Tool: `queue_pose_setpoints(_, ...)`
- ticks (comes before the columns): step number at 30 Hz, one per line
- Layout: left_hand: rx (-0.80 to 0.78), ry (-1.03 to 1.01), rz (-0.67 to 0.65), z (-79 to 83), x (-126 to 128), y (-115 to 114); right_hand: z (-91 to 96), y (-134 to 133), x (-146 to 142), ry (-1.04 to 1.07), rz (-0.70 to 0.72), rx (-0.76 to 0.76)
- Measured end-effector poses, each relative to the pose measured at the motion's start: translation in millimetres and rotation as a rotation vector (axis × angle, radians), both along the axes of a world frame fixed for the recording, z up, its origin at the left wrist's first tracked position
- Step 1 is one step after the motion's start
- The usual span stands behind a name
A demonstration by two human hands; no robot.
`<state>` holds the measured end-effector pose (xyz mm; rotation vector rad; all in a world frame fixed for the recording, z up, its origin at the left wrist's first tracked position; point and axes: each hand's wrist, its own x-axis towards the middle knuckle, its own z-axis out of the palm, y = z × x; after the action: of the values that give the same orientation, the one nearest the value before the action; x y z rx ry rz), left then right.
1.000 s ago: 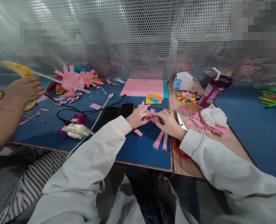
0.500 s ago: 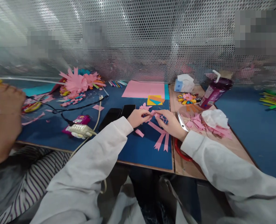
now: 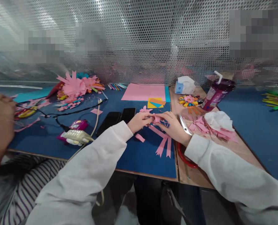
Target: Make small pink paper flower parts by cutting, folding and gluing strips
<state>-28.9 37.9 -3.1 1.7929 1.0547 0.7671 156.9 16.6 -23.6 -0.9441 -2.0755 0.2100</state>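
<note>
Over the blue table, my left hand (image 3: 141, 121) and my right hand (image 3: 173, 126) meet at a small curled strip of pink paper (image 3: 156, 119), each pinching it between fingertips. Just behind them lies a pink paper flower (image 3: 145, 109). Pink strips with notched ends (image 3: 163, 145) rest on the table below my right hand, and a short rolled pink piece (image 3: 140, 137) sits below my left. Red-handled scissors (image 3: 184, 125) lie beneath my right wrist, their handle (image 3: 186, 157) partly covered by my sleeve.
Two black phones (image 3: 108, 122) and a power strip (image 3: 76, 136) with cables lie left. Pink sheets (image 3: 143, 92) are at the back. A tissue box (image 3: 185, 86), a purple bottle (image 3: 217, 95) and paper scraps (image 3: 200, 124) stand right. Another person's hand (image 3: 0, 109) is at far left.
The pink paper between my fingers now shows as a wider curl. The view has shifted slightly; the other person's hand has moved down and left.
</note>
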Motion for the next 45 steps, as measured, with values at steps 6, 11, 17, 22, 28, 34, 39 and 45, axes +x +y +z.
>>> queue_pose_setpoints(6, -0.223, -0.206, -0.029, 1.4, 3.9, -7.1, -0.4, 0.9, 0.8, -0.001, 0.011, -0.007)
queue_pose_setpoints(11, -0.306, -0.272, 0.005, 1.1, 4.6, -11.6, -3.1, 2.2, 1.0, -0.013, 0.048, 0.047)
queue_pose_setpoints(17, -0.303, -0.276, 0.02, 1.8, 4.4, -12.6, -4.5, 2.5, 0.6, -0.034, 0.062, 0.059)
queue_pose_setpoints(22, -0.278, -0.306, 0.018, -2.7, 0.0, -7.3, -3.8, 2.4, 0.7, -0.025, 0.072, 0.019)
queue_pose_setpoints(28, -0.283, -0.298, -0.014, -2.7, -1.6, -6.7, -4.3, 1.8, 0.2, -0.022, 0.083, 0.046)
queue_pose_setpoints(34, -0.238, -0.263, 0.013, 2.5, 1.0, -9.8, -1.7, -0.5, 1.1, 0.004, 0.095, 0.035)
queue_pose_setpoints(39, -0.258, -0.258, 0.046, 4.9, 3.1, -10.9, -2.9, -0.6, 1.4, 0.033, 0.107, 0.03)
queue_pose_setpoints(45, -0.278, -0.262, 0.041, 4.0, 3.1, -11.2, -3.8, -0.5, 2.0, 0.054, 0.105, 0.021)
